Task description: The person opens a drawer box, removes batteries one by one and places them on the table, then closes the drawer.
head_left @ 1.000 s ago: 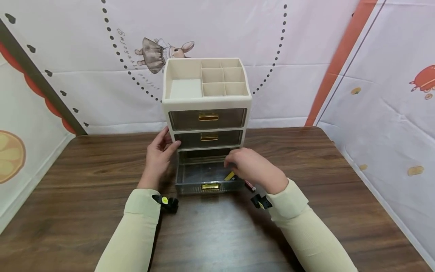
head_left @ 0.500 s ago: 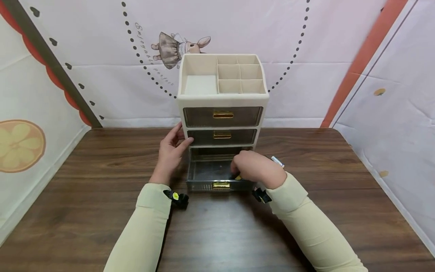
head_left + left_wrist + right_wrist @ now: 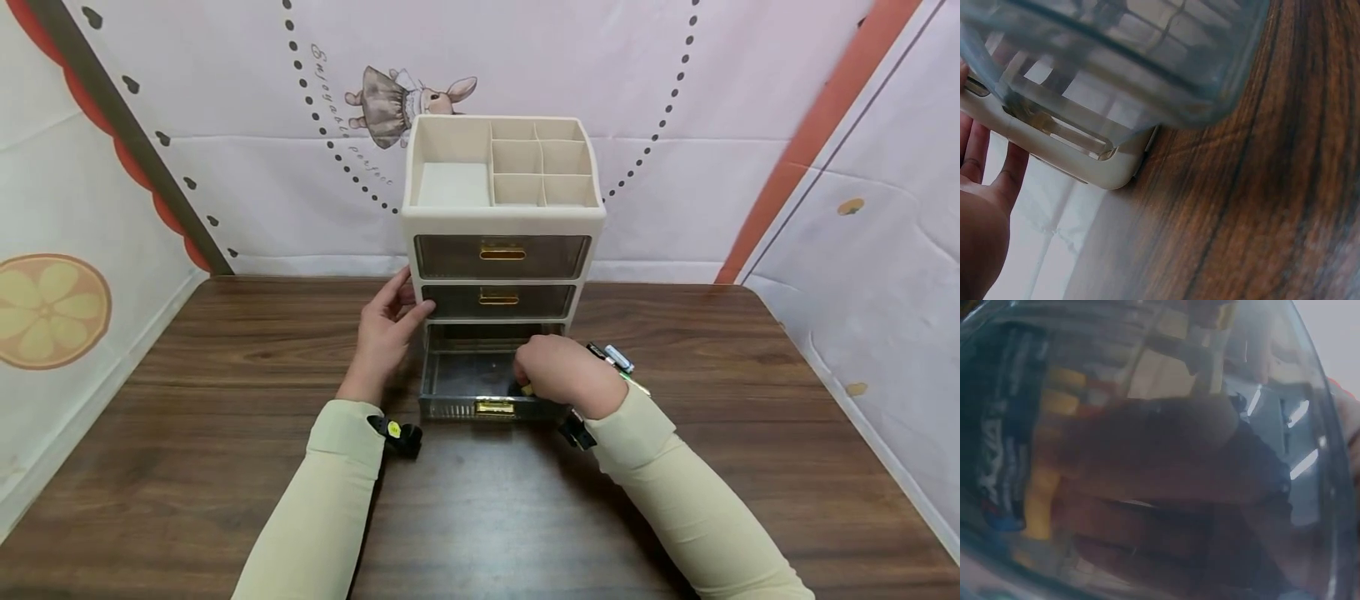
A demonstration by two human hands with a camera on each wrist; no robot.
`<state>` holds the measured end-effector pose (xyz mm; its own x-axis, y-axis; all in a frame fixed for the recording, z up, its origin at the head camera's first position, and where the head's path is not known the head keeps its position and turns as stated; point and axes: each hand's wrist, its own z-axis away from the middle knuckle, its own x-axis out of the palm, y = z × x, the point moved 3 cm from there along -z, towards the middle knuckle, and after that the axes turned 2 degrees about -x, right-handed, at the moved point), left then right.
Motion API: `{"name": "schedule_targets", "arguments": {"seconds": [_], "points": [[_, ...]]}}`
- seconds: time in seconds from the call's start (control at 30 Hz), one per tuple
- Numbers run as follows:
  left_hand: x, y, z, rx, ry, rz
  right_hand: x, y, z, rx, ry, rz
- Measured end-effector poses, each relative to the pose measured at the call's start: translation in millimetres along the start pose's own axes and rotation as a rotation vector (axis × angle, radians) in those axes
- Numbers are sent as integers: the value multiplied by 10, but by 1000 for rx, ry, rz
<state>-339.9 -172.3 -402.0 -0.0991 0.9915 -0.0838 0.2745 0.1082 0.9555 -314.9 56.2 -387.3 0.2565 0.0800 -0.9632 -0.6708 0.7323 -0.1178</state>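
Observation:
A cream drawer organizer (image 3: 502,221) stands upright on the table, its clear bottom drawer (image 3: 457,379) pulled out. My left hand (image 3: 382,337) holds the organizer's left side, thumb on the front edge beside the middle drawer. My right hand (image 3: 562,375) reaches down inside the bottom drawer's right end, fingers bent downward. A small yellow thing (image 3: 527,389) shows at its fingertips. Through the clear wall in the right wrist view, fingers meet yellow pieces (image 3: 1038,506) beside a dark blue battery-like item (image 3: 1007,444) with lettering. I cannot tell whether the right fingers pinch anything.
Past my right wrist, a white-blue battery (image 3: 619,358) and a dark one (image 3: 596,350) lie on the wooden table (image 3: 480,517). The two upper drawers are closed. The organizer's top has several compartments (image 3: 517,158). A printed cloth (image 3: 660,217) hangs behind.
My right hand has sunk deeper into the bottom drawer. The head view has shifted, so the organizer appears farther right, and batteries beyond my right wrist have come into sight. My left hand keeps its place.

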Motion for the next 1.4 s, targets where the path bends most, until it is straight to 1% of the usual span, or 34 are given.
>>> {"name": "schedule_targets", "arguments": {"seconds": [0.13,0.23,0.4,0.5,0.63,0.83,0.9,1.03,1.27,1.4], "points": [[14,-3,15,0,-3,1,26,22,-13,-9,18,-30],[19,-8,25,-10,-2,-5,36,39,-24,-37,44,-43],[32,-12,29,-13,-10,-10,30,64,-7,-99,106,0],[40,-11,29,-14,-16,-15,20,74,30,-112,133,-15],[47,-10,24,-12,-17,-14,-6,84,92,-135,196,-59],[52,-23,19,-5,-24,-14,-91,72,224,-159,308,-90],[52,-25,23,-7,-26,-15,-126,68,280,-157,344,-102],[42,-21,30,-12,-21,-13,-185,78,404,-126,398,-123],[3,15,34,10,-5,-20,-266,172,582,-79,489,-142],[-3,19,23,14,-10,-27,-300,244,645,-48,505,-153]]}}
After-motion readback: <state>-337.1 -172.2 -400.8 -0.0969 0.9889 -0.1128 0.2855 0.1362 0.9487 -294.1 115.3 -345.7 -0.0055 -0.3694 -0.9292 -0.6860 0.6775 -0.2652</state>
